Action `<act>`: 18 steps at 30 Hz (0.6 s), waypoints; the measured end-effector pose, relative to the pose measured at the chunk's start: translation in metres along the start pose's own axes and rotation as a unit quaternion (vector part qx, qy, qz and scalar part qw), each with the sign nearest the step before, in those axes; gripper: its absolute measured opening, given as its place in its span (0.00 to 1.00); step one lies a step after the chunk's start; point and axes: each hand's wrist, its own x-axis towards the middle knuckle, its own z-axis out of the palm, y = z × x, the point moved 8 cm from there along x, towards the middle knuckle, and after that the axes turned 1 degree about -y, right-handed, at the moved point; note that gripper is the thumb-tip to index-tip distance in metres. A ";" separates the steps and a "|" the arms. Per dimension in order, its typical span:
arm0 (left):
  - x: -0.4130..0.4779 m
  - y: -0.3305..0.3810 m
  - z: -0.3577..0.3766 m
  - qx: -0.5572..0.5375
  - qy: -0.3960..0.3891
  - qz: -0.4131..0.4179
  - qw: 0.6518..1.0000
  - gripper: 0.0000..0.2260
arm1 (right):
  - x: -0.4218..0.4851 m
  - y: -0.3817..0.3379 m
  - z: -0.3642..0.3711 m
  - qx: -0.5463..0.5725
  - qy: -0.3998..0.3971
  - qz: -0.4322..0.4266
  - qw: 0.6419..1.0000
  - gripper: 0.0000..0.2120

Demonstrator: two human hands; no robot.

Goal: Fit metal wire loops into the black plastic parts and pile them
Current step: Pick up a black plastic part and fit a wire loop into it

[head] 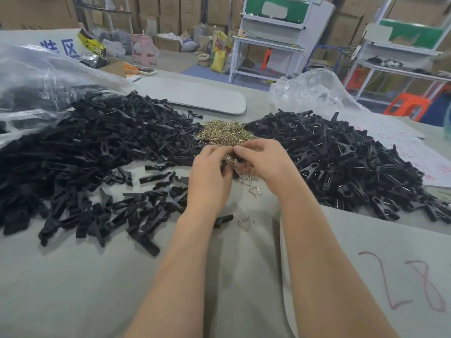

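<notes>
A grey sheet [97,276] covers the table, creased down the middle, with "28" [402,281] scrawled on it in red at lower right. A flat grey board [195,93] lies at the far edge, and white paper [415,152] with red writing lies at right. A clear bag [36,76] slumps at upper left and a crumpled second bag [312,89] at upper right. Behind the table the room is stacked with cardboard boxes [170,18]. White benches [268,45] with green panels stand at top right, yellow sacks [219,54] on the floor at top centre, a pink stool [142,48] left of them and an orange stool [406,106] at far right.

The left pile [85,147] of matte black plastic parts spreads across the left half of the frame and thins to scattered pieces toward the centre. In the right pile [329,152] thin bright wire glints on many pieces. Between the piles, at centre, sits a brassy heap [224,134] of small wire loops. Two silvery stray loops [246,223] lie on the sheet below the hands; they are roughly triangular with open ends.

The hands meet just below the heap, fingers curled and thumbs tip to tip. The left hand [210,172] grips a black part [228,168], mostly hidden. The right hand [263,159] pinches a clump [238,167] of tangled loops that hangs down to the sheet.
</notes>
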 end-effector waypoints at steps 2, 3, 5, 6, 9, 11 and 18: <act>0.000 -0.002 -0.002 0.017 0.009 0.008 1.000 0.12 | 0.000 0.003 0.003 0.020 -0.009 0.001 1.000 0.04; 0.000 -0.003 -0.004 0.020 0.015 0.011 1.000 0.10 | 0.000 0.004 0.005 0.054 -0.010 0.002 0.999 0.05; 0.000 -0.004 -0.007 0.005 0.031 -0.003 1.000 0.06 | 0.002 0.010 0.007 0.123 0.023 0.010 0.992 0.07; 0.000 -0.006 -0.009 -0.016 0.043 -0.029 0.999 0.05 | 0.003 0.014 0.004 0.089 0.063 0.009 0.994 0.07; -0.001 -0.021 -0.016 -0.139 0.082 -0.144 0.976 0.02 | 0.006 0.023 0.003 -0.232 0.153 0.000 0.961 0.11; -0.004 -0.029 -0.014 -0.276 0.099 -0.195 0.936 0.03 | 0.007 0.038 0.013 -0.337 0.132 0.040 0.931 0.14; -0.005 -0.043 0.001 -0.375 0.060 -0.255 0.889 0.03 | 0.000 0.026 0.006 -0.210 0.175 -0.028 0.962 0.09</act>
